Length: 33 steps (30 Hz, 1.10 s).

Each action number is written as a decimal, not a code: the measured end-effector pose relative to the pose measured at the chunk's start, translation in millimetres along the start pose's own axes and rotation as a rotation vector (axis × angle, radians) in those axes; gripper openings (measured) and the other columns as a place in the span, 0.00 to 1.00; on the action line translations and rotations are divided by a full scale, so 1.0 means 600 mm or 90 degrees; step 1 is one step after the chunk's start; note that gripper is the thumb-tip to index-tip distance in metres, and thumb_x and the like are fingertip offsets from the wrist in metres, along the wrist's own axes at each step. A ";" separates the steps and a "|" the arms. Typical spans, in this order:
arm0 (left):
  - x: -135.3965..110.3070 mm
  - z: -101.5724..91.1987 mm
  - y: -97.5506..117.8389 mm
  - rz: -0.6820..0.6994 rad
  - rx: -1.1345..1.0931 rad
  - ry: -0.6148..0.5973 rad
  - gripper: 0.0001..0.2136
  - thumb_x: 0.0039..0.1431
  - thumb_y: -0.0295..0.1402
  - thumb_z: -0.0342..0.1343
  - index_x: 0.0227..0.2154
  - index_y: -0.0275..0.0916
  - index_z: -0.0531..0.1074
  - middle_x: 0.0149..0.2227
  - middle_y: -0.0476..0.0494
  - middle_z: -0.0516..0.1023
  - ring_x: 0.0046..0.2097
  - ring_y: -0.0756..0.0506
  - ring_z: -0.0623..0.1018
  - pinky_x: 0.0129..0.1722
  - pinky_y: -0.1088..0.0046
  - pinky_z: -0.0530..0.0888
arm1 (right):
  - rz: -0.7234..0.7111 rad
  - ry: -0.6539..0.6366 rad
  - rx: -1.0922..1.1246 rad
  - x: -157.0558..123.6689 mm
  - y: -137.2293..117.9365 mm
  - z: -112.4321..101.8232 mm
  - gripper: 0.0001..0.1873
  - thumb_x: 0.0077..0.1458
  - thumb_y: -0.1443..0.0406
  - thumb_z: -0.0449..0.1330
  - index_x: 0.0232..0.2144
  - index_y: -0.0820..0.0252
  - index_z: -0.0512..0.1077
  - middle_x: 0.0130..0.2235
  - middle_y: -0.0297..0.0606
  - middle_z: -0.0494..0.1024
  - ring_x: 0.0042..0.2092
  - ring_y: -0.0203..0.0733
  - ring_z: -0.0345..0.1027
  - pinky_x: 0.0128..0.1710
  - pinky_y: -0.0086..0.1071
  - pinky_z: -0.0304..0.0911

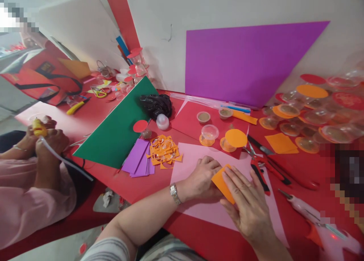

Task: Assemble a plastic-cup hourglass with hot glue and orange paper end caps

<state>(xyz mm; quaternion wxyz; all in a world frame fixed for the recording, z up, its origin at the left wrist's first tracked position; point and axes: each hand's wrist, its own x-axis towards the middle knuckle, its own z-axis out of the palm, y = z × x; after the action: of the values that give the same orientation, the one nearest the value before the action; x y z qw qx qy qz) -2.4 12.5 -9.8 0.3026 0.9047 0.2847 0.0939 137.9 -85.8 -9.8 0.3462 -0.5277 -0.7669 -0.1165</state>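
Over the pink paper sheet, my right hand has its fingers laid straight across an orange paper square, with the thumb below its edge. My left hand, a watch on its wrist, is curled beside and partly under the square; what its fingers close on is hidden. Just beyond are a clear plastic cup on an orange disc and a cup topped with an orange disc. Scissors lie right of my right hand.
A glue gun with a red light lies at the right, below stacked disc-topped cups. Left are orange scraps, purple cards and a leaning green board. Another person's hands hold a yellow tool.
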 end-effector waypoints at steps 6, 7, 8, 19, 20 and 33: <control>0.003 -0.004 0.005 0.009 0.009 -0.009 0.11 0.52 0.38 0.64 0.33 0.39 0.70 0.39 0.42 0.75 0.44 0.40 0.69 0.48 0.61 0.67 | 0.003 0.005 0.012 -0.004 0.002 0.001 0.28 0.68 0.59 0.50 0.65 0.70 0.59 0.54 0.54 0.77 0.58 0.52 0.70 0.66 0.53 0.51; 0.003 -0.004 0.006 0.014 0.011 -0.009 0.11 0.52 0.38 0.63 0.33 0.39 0.70 0.39 0.42 0.75 0.44 0.41 0.70 0.48 0.61 0.67 | 0.001 0.005 0.013 -0.004 0.002 0.001 0.29 0.67 0.59 0.50 0.65 0.70 0.58 0.54 0.54 0.77 0.58 0.52 0.70 0.66 0.54 0.51; 0.004 -0.004 0.007 0.018 0.012 -0.008 0.10 0.53 0.38 0.63 0.33 0.39 0.71 0.40 0.41 0.75 0.45 0.40 0.70 0.48 0.61 0.67 | 0.001 0.006 0.014 -0.005 0.001 0.001 0.29 0.67 0.59 0.50 0.65 0.70 0.58 0.54 0.53 0.77 0.58 0.52 0.70 0.66 0.54 0.51; 0.000 -0.005 0.008 0.026 0.018 0.004 0.13 0.53 0.40 0.64 0.34 0.38 0.69 0.39 0.42 0.74 0.44 0.41 0.70 0.47 0.62 0.67 | 0.007 0.036 0.010 -0.004 -0.001 -0.003 0.28 0.68 0.59 0.49 0.66 0.69 0.58 0.52 0.54 0.78 0.59 0.53 0.69 0.65 0.56 0.51; 0.000 -0.005 0.007 0.025 0.021 0.006 0.13 0.53 0.40 0.63 0.34 0.38 0.69 0.39 0.43 0.74 0.43 0.41 0.70 0.46 0.62 0.66 | 0.006 0.035 0.010 -0.004 0.000 -0.003 0.28 0.68 0.60 0.49 0.65 0.69 0.58 0.52 0.54 0.78 0.59 0.53 0.68 0.65 0.56 0.51; -0.001 0.001 0.002 0.032 0.027 -0.001 0.11 0.55 0.40 0.62 0.34 0.38 0.72 0.42 0.41 0.74 0.45 0.40 0.68 0.46 0.63 0.67 | 0.029 0.032 0.025 0.000 -0.002 -0.001 0.23 0.68 0.62 0.51 0.59 0.68 0.66 0.51 0.53 0.79 0.55 0.52 0.72 0.65 0.58 0.51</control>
<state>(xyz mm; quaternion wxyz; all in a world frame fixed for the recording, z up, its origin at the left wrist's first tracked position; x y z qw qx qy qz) -2.1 10.8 -9.7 0.2809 0.9179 0.2638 0.0942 137.3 -86.5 -9.4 0.3783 -0.5351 -0.7478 -0.1066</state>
